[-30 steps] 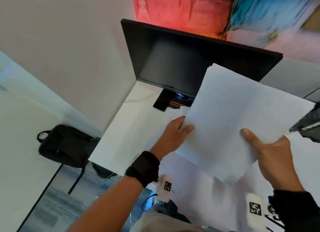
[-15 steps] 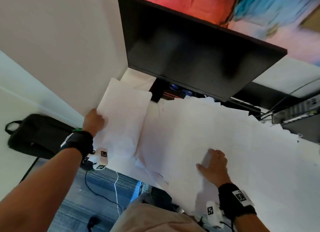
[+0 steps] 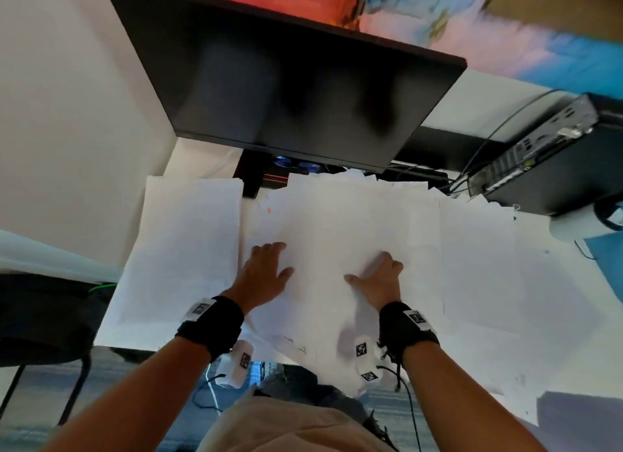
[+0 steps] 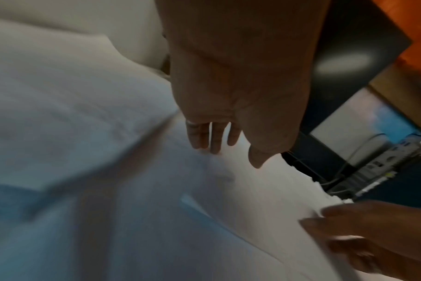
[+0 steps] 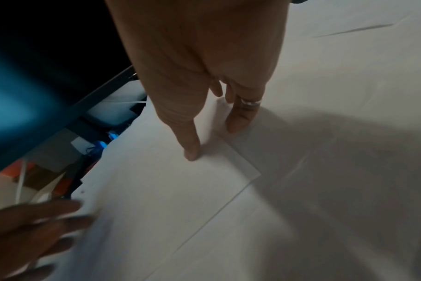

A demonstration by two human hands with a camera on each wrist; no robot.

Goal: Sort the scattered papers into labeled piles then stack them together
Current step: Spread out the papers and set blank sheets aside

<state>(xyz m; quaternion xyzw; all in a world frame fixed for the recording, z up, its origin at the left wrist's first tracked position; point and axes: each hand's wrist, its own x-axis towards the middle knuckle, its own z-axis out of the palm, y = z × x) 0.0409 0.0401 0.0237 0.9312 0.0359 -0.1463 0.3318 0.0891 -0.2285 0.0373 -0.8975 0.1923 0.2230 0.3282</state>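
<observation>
White papers cover the desk. A separate pile (image 3: 188, 249) lies at the left, and overlapping sheets (image 3: 337, 229) spread across the middle and right. My left hand (image 3: 274, 259) rests flat on the left edge of the middle sheets, its fingers (image 4: 212, 138) straight on the paper. Close beside it, my right hand (image 3: 371, 269) presses the same sheets, thumb (image 5: 192, 150) and fingertips down on a sheet's corner (image 5: 243, 167). Neither hand holds anything. Any labels on the papers are too faint to read.
A black monitor (image 3: 286, 80) on its stand (image 3: 251, 178) overhangs the back of the desk. A black computer box (image 3: 553, 168) with cables sits at the back right. A black bag (image 3: 40, 320) lies left of the desk, beside a white wall (image 3: 67, 114).
The stack held up in both hands a second ago now lies on the desk. Since half a second ago my left hand has moved from the left pile to the middle sheets.
</observation>
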